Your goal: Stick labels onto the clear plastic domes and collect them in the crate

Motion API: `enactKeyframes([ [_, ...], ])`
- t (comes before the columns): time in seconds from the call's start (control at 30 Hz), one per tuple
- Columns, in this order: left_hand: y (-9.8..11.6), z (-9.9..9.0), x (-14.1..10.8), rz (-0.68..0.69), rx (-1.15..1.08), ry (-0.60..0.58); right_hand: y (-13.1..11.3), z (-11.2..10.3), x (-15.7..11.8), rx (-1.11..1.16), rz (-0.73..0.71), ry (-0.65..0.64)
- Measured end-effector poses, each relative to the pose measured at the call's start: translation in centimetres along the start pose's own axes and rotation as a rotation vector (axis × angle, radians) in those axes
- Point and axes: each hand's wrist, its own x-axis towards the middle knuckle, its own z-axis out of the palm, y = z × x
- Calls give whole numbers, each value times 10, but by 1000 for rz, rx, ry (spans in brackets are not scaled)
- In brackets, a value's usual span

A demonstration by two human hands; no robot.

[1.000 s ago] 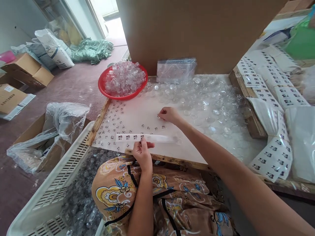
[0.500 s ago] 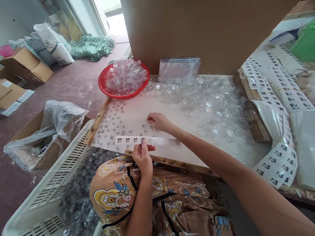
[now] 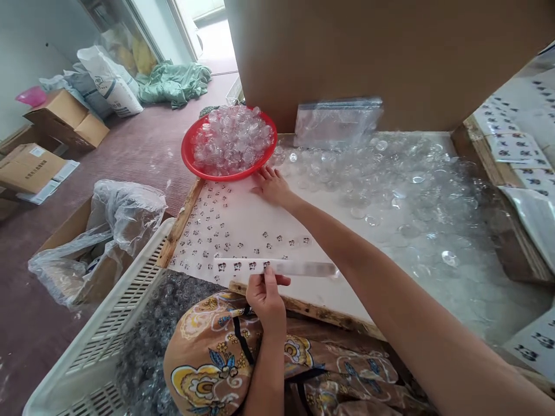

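Note:
My left hand (image 3: 267, 297) pinches a narrow white sticker strip (image 3: 306, 269) between thumb and fingers, above the near edge of the board. Several black-and-white panda stickers show on the strip's left part; its right part is bare. My right hand (image 3: 273, 188) is spread palm down, fingers apart, beside the near rim of a red basin (image 3: 187, 155). Whether its fingertips touch the rim I cannot tell. Clear round plastic pieces (image 3: 234, 138) are heaped in the basin. Small panda pictures (image 3: 206, 254) dot the left side of the white board (image 3: 255, 216).
Loose clear discs (image 3: 407, 231) cover the board's right side. A pack of clear bags (image 3: 338, 124) leans on a large cardboard panel (image 3: 368, 52). Wooden strips (image 3: 180, 222) edge the board. A white crate (image 3: 104, 341) of clear pieces stands lower left; sticker sheets (image 3: 515, 144) lie right.
My right hand has moved from above the strip, up toward the red basin, and its fingers have spread. My left hand still holds the strip. The view has shifted slightly.

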Motion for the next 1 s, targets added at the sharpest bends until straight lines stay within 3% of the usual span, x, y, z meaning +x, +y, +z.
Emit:
enactKeyframes([
  [0.13, 2, 0, 0, 12, 41, -8, 1, -3, -26, -17, -74, 15],
  [0.27, 2, -1, -1, 28, 53, -20, 3, -12, -89, -35, -135, 99],
  [0.37, 3, -1, -2, 44, 78, -23, 10, -21, -136, -45, -89, 149],
  [0.47, 3, -1, -2, 47, 72, -36, 15, -30, -163, -57, -59, 160],
  [0.63, 2, -1, -2, 39, 65, -49, 16, -42, -155, 59, -20, 175],
  [0.8, 3, -3, -2, 60, 57, -66, 15, -62, -127, 133, 55, 40],
  [1.0, 4, -4, -4, 65, 11, -83, 15, -69, -135, 37, 38, -120],
])
